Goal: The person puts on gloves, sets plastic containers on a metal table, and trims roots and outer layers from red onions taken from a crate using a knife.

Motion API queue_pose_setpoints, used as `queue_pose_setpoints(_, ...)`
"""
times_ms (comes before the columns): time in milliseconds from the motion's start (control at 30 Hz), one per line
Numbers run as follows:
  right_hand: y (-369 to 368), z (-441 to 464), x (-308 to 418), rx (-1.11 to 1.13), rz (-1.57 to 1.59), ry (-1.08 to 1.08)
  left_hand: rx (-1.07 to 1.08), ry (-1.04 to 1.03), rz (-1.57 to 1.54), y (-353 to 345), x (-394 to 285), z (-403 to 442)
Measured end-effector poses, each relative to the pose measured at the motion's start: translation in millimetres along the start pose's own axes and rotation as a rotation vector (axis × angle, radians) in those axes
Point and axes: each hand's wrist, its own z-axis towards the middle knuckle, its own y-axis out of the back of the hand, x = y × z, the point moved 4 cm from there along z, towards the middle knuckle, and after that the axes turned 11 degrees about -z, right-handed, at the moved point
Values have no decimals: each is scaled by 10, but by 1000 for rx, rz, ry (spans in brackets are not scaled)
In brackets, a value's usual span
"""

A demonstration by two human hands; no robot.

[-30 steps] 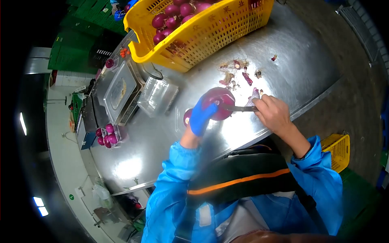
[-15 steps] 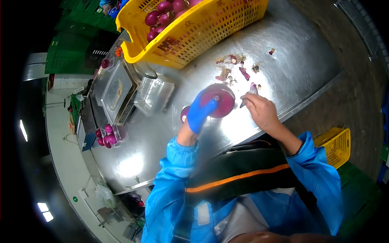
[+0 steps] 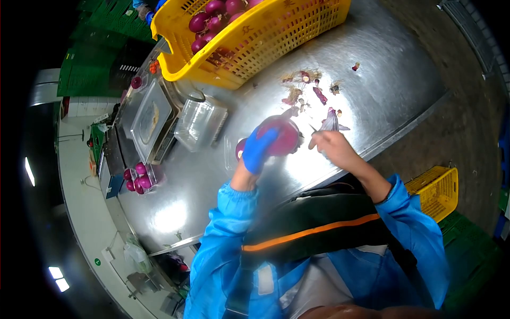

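Note:
My left hand [image 3: 258, 148], in a blue glove, is closed around a large red onion [image 3: 284, 137], which is blurred by motion. Just right of the onion, my bare right hand [image 3: 333, 148] has its fingers closed on a small knife [image 3: 313, 128]; only a thin bit of blade shows. Purple onion skin [image 3: 330, 122] lies on the steel table beyond my right fingers. Partly behind my left hand, another red onion [image 3: 240, 148] sits in a clear plastic tray [image 3: 229, 159].
At the back stands a yellow crate [image 3: 255, 50] with red onions. Root and skin scraps [image 3: 305, 78] are scattered across the steel table [image 3: 393, 69]. Leftward are clear containers [image 3: 201, 125], a scale [image 3: 169, 135] and a pack of onions [image 3: 141, 179]. A yellow basket [image 3: 438, 192] is at lower right.
The onion in my left hand has turned and shifted slightly left. My right hand has moved a little down and left, and more purple skin shows on the table beside it.

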Motion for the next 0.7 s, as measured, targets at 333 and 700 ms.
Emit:
queue_pose_setpoints(333, 97, -118, 877, -477, -728, 722, 152, -84, 230, -163, 32, -72)
queue_pose_setpoints(700, 4, 66, 703, -464, -693, 512, 81, -101, 415, -224, 54, 14)
